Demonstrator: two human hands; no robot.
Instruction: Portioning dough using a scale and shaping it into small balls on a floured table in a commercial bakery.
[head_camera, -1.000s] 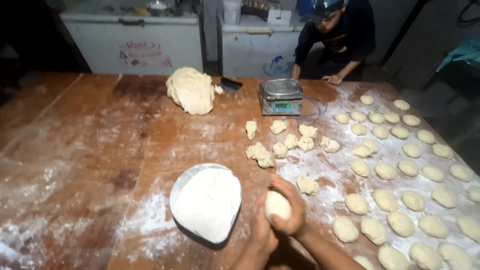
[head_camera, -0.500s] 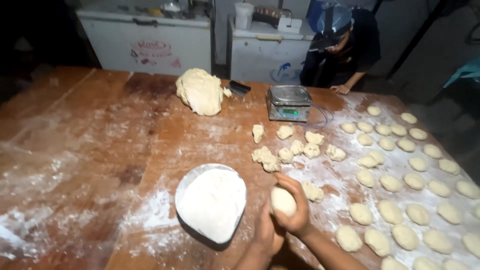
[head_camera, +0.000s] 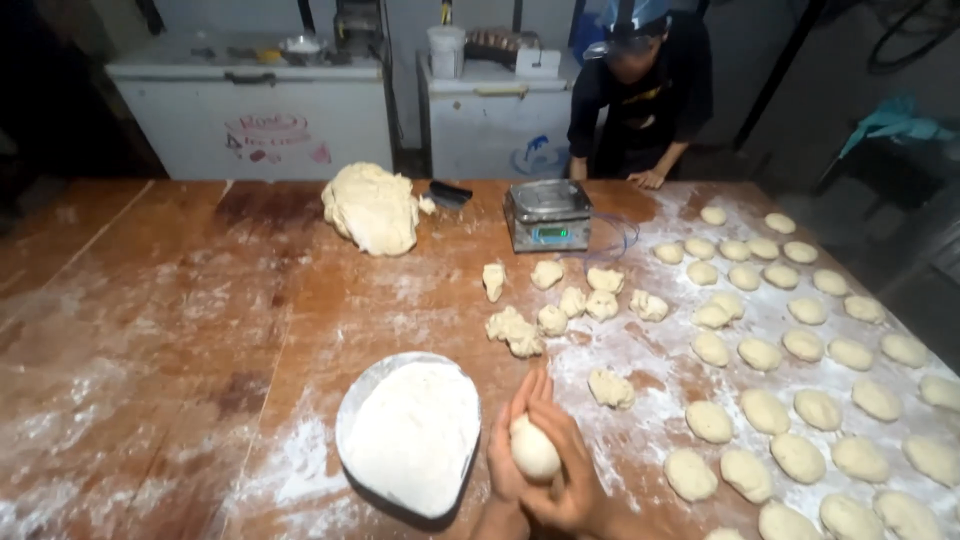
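Both hands are cupped around a small dough ball near the front edge of the wooden table. The left hand curls its fingers on the ball's left side, and the right hand wraps it from the right and below. Just left of the hands sits a metal plate of flour. Rough dough pieces lie in the middle of the table. Rows of round dough balls fill the right side. A big dough lump and a scale sit near the far edge, where another person stands.
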